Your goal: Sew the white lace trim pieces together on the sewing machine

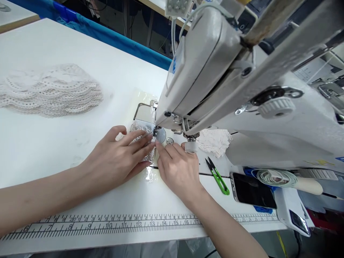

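A piece of white eyelet lace (138,126) lies at the needle area of a white sewing machine (199,68), mostly covered by my fingers. My left hand (122,152) rests on the lace with its fingers stretched out and slightly apart, their tips close to the presser foot (155,131). Just right of them, my right hand (178,165) is curled, its index fingertip at the lace's right edge by the foot. Its thumb is hidden, and I cannot make out what lies between its fingers. More white lace (213,141) lies behind the right hand, under the machine arm.
A stack of white lace pieces (51,91) lies at the left. Green-handled thread snips (219,177), a phone (252,190) and a coil of pale cord (276,177) are at the right. A printed ruler (118,225) runs along the table's front edge.
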A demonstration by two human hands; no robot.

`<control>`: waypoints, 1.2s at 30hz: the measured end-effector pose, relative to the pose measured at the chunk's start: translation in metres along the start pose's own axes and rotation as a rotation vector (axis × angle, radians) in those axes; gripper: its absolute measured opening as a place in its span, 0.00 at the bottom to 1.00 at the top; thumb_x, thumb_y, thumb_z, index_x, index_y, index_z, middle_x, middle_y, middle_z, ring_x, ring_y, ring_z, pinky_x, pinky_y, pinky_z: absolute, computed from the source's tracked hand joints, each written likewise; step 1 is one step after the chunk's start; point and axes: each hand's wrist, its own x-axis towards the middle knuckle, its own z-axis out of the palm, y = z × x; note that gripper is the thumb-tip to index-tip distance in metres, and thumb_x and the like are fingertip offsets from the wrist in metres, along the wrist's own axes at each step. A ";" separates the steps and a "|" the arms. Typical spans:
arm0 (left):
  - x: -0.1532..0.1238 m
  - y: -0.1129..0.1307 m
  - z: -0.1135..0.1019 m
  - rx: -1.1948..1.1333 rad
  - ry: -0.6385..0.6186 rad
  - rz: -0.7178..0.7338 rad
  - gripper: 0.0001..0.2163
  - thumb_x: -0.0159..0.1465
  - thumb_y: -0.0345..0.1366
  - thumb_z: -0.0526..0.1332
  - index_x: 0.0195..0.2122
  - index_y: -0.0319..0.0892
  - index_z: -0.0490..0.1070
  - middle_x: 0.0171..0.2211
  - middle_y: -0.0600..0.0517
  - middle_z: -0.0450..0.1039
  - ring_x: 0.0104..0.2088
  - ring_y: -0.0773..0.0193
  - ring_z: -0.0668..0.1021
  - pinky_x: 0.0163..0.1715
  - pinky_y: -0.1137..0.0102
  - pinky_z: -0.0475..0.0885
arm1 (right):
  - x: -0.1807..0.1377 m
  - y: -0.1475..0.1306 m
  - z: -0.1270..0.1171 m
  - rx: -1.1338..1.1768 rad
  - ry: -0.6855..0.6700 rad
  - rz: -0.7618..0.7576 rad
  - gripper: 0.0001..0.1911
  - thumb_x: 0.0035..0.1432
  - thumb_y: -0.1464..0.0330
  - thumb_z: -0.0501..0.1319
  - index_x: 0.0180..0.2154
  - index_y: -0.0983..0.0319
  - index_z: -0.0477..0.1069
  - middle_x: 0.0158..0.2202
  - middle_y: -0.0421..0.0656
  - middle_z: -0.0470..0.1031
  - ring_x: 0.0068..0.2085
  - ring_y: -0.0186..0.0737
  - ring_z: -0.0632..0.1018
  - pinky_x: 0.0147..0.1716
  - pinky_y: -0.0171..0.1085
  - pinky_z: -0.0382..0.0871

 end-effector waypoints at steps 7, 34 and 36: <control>0.004 -0.001 0.000 -0.007 0.012 0.007 0.18 0.79 0.37 0.48 0.56 0.39 0.76 0.54 0.44 0.82 0.57 0.50 0.80 0.48 0.53 0.63 | 0.001 0.001 0.001 -0.063 -0.016 -0.006 0.19 0.62 0.80 0.59 0.52 0.69 0.80 0.27 0.40 0.80 0.29 0.37 0.75 0.39 0.42 0.59; 0.000 0.003 0.003 0.015 -0.031 -0.025 0.18 0.78 0.39 0.48 0.61 0.40 0.72 0.56 0.44 0.80 0.58 0.51 0.78 0.48 0.53 0.66 | 0.002 0.002 -0.001 -0.115 -0.035 0.004 0.20 0.60 0.82 0.58 0.51 0.68 0.80 0.25 0.39 0.79 0.29 0.38 0.75 0.39 0.42 0.59; 0.001 0.001 0.005 0.023 -0.025 -0.022 0.18 0.78 0.39 0.49 0.61 0.40 0.72 0.57 0.44 0.80 0.57 0.51 0.79 0.48 0.53 0.66 | 0.003 0.002 0.000 -0.119 -0.044 0.006 0.20 0.61 0.81 0.58 0.51 0.68 0.80 0.25 0.40 0.80 0.29 0.39 0.75 0.38 0.42 0.59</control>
